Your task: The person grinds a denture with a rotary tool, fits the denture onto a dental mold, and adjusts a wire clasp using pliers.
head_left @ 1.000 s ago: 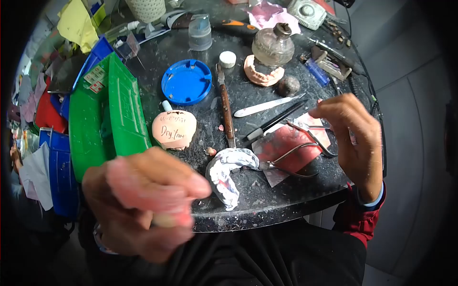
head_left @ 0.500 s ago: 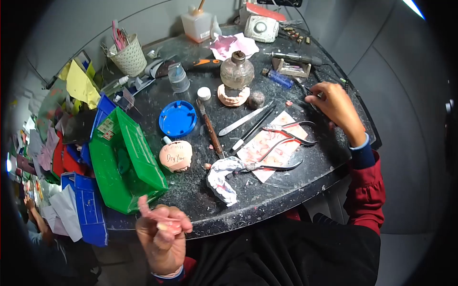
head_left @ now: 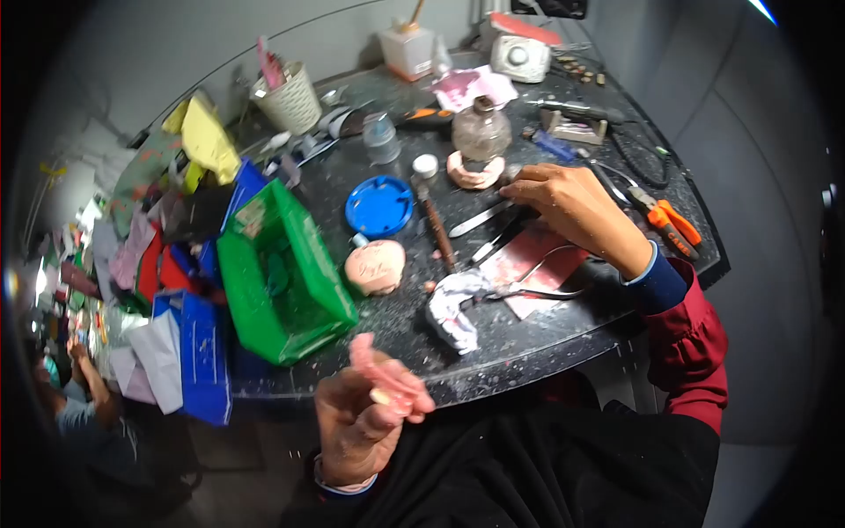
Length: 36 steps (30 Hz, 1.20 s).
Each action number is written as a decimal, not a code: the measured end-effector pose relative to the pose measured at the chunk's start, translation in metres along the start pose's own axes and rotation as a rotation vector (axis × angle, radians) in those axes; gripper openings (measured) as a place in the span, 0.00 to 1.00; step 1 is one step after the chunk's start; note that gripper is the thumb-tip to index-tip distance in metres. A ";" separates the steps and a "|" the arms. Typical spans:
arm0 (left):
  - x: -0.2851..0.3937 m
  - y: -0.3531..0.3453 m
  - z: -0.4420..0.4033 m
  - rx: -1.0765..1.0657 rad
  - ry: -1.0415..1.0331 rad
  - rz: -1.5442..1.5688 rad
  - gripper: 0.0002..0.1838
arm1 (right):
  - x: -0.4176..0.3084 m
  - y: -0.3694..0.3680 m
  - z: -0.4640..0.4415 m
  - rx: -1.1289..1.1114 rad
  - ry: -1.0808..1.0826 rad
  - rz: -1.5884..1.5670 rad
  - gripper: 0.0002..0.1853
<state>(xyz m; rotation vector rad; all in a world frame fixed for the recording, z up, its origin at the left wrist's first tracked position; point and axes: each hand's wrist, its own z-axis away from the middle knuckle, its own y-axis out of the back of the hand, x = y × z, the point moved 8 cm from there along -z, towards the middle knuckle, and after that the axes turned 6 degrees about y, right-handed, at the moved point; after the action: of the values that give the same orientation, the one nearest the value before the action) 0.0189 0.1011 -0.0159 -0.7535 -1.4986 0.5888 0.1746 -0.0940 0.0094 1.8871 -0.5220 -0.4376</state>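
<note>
Near the front edge of the bench, my left hand (head_left: 361, 422) pinches a pink denture piece (head_left: 387, 377) with a pale tooth on it. My right hand (head_left: 559, 198) reaches over the bench, fingers bent together by the silver blade (head_left: 480, 219) and the dark ball; what its fingertips touch is hidden. Below it lie a pink sheet (head_left: 528, 268) and pliers (head_left: 539, 290). A white-coated arch (head_left: 458, 308) sits between my hands. Behind my right hand stand a pink dental cast (head_left: 473, 174) and a glass burner (head_left: 481, 136).
A green bin (head_left: 286, 273) and blue bins (head_left: 198, 352) stand at the left. Mid-bench are a blue lid (head_left: 379, 207), a labelled cast (head_left: 375, 267) and a brown-handled knife (head_left: 436, 231). Orange-handled cutters (head_left: 673, 229) lie at the right. A person (head_left: 79, 396) shows at the far left.
My right hand has moved left toward the silver blade and dark ball. Orange-handled cutters now show at the right. My left hand still holds the pink piece; the view has shifted.
</note>
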 end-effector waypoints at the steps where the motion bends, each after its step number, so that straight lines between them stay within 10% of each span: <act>1: -0.001 -0.001 0.003 -0.018 0.020 0.020 0.18 | -0.002 -0.009 -0.005 0.008 0.007 0.029 0.11; 11: -0.001 -0.017 0.017 -0.162 0.076 0.054 0.20 | 0.003 -0.031 -0.019 -0.099 -0.089 0.108 0.17; 15: -0.004 -0.016 0.016 -0.249 0.057 0.106 0.20 | 0.008 0.005 0.004 0.308 -0.150 -0.108 0.13; 21: -0.014 -0.013 0.009 -0.233 0.018 0.071 0.19 | -0.068 0.042 0.057 0.860 -0.246 -1.577 0.09; 24: -0.020 -0.017 0.005 -0.182 0.056 0.085 0.21 | -0.120 0.019 0.065 0.911 -0.084 -1.823 0.09; 36: -0.034 -0.018 0.003 -0.050 0.039 0.015 0.19 | -0.138 -0.011 0.069 0.984 -0.004 -1.737 0.12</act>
<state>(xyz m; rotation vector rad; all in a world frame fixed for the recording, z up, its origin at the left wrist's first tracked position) 0.0139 0.0641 -0.0251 -0.8108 -1.4774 0.5467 0.0246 -0.0679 -0.0179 2.8767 1.3600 -1.4275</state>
